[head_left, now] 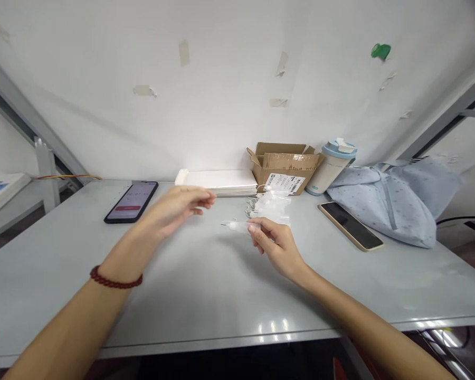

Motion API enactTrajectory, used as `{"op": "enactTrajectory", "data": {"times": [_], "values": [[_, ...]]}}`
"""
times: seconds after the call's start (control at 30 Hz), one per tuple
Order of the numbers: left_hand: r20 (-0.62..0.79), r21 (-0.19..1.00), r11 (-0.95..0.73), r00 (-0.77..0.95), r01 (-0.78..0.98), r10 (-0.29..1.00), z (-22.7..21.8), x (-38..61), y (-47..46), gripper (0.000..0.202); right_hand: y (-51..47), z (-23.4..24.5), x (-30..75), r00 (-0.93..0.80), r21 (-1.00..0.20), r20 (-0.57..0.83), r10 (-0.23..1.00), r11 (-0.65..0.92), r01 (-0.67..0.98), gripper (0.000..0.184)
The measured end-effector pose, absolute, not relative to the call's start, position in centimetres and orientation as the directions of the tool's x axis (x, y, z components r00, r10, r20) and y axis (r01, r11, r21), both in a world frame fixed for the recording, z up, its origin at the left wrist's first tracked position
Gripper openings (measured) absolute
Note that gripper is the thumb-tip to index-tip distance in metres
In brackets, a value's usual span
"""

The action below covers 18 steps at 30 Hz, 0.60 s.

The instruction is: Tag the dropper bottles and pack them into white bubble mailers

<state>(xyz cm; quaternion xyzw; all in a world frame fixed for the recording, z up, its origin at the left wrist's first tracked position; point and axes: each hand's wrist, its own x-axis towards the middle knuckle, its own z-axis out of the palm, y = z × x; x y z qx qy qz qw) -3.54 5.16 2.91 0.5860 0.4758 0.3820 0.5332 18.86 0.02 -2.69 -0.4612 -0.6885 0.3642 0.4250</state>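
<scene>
My right hand pinches a small translucent needle-tip bottle between thumb and fingers. It lies level in the air above the table, its thin dark needle pointing left. My left hand hovers to the left of the needle, fingers loosely bent and apart, holding nothing. It is a little blurred. Just behind my right hand lies a group of similar translucent bottles, with thin loops at their left ends. A stack of white paper or envelopes sits behind my left hand.
On the grey table, a phone with a lit screen lies left. An open cardboard box, a tumbler with a blue lid, a dark-screened phone and a pale blue cloth bag occupy the back right. A white wall rises behind.
</scene>
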Motion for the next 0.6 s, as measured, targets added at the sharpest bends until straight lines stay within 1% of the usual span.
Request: {"op": "enactTrajectory", "data": {"times": [0.13, 0.23, 0.37, 0.6], "values": [[-0.132, 0.991, 0.136, 0.296, 0.005, 0.946, 1.4, -3.1, 4.2, 0.012, -0.3, -2.5, 19.0, -0.201, -0.884, 0.290, 0.936, 0.342, 0.319, 0.034], [-0.129, 0.982, 0.165, 0.314, -0.090, 0.941, 1.3, -2.9, 3.6, 0.009, -0.4, -2.5, 19.1, -0.186, -0.880, 0.317, 0.930, 0.361, 0.308, 0.032], [-0.096, 0.985, 0.136, 0.329, -0.103, 0.940, 1.5, -2.8, 3.2, 0.010, -0.3, -2.4, 19.2, -0.159, -0.885, 0.353, 0.922, 0.384, 0.265, 0.028], [-0.085, 0.990, 0.118, 0.325, -0.082, 0.942, 1.1, -2.9, 3.2, 0.009, -0.4, -2.1, 19.3, -0.134, -0.906, 0.356, 0.925, 0.376, 0.195, 0.025]]}}
